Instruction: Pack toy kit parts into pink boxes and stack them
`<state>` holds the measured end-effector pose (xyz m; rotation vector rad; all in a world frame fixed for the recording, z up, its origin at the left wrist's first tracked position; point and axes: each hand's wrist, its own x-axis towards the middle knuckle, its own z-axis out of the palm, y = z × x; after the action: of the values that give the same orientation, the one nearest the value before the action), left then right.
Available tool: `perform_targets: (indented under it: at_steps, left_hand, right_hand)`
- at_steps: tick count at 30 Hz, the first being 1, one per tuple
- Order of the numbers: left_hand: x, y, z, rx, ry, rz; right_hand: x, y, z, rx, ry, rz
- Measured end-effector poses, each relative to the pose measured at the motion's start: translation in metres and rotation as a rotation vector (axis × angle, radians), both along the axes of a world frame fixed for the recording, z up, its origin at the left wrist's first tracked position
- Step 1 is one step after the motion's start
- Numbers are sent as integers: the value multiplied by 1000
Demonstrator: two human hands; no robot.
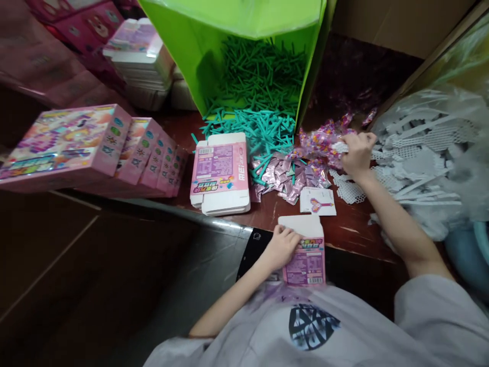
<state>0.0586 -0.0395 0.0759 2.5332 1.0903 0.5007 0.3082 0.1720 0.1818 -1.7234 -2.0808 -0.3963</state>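
My left hand (283,245) is closed on the edge of a small pink and purple printed box (305,262) near my body, its white flap standing up at the far end. My right hand (358,153) reaches out to the right and pinches a white perforated plastic piece (339,147). Just beside it lies a heap of small clear packets with pink and orange bits (319,142). Below that hand, printed cards (318,201) show a pink wand picture. Pink foil sachets (284,178) lie to their left.
Flattened pink boxes (225,173) are stacked left of the sachets. Green sticks (263,76) spill from a lime-green bin (183,46). White mesh pieces (416,158) fill a plastic bag at right. Finished-looking pink boxes (103,148) line the left, near the table's front edge.
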Motion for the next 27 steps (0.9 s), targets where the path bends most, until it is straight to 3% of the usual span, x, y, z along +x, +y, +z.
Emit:
perform_targets:
  at_steps: [4,7,9,12,14,17,19,21,23,25,27]
  left_hand:
    - [10,19,15,-81,27,-148]
    - [14,25,18,-103,18,-273]
    - [13,18,14,-123,-50,-277]
    - [9,1,9,-205,-315,-49]
    - [8,-7,9,-306,-632,132]
    - [12,-6,17,-590,-1158,221]
    - [15,2,24,-763,-1348,312]
    - [14,11,29,-808,-1385,522]
    - [7,19,29,-763,-1357,737]
    - [-4,28,23,-701,-1346,869]
    - [-15,37,16,-636,-1345,941]
  right_hand:
    - [-40,-69,16,15,436,-10]
    - [-70,-117,7,-151,810,152]
    - [-79,-144,-8,-247,943,213]
    - [-69,-172,-38,-175,1108,170]
    - [-55,-183,-59,-116,1285,250]
    - [-46,-191,-78,-279,1277,468]
    - [-51,-192,-79,-358,1170,568]
    - [-60,-188,-74,-328,1154,556]
    - [-65,-182,-71,-206,1176,435]
    - [-62,-177,-75,-84,1042,337]
    - [-52,-178,-84,-77,936,284]
